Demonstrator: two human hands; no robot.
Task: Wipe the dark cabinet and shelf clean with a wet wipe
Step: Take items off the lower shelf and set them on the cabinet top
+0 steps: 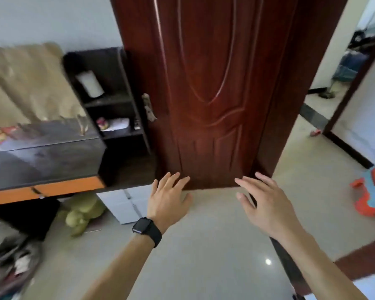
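A dark cabinet (pixel 48 156) with a glossy top and an orange front edge stands at the left. Behind it, against the wall, rises a dark open shelf (pixel 115 100) holding a white roll (pixel 90 83) on an upper level and small items lower down. My left hand (pixel 169 200), with a black watch on the wrist, is stretched forward over the floor, fingers spread and empty. My right hand (pixel 266 204) reaches forward beside it, also spread and empty. Both hands are well to the right of the cabinet. No wet wipe is visible.
A reddish-brown wooden door (pixel 214 94) stands ajar straight ahead, its handle (pixel 148 107) near the shelf. A beige cloth (pixel 28 83) drapes behind the cabinet. A green soft toy (pixel 80 215), a white box (pixel 126 204) and an orange-blue plastic toy (pixel 372 191) lie on the tiled floor.
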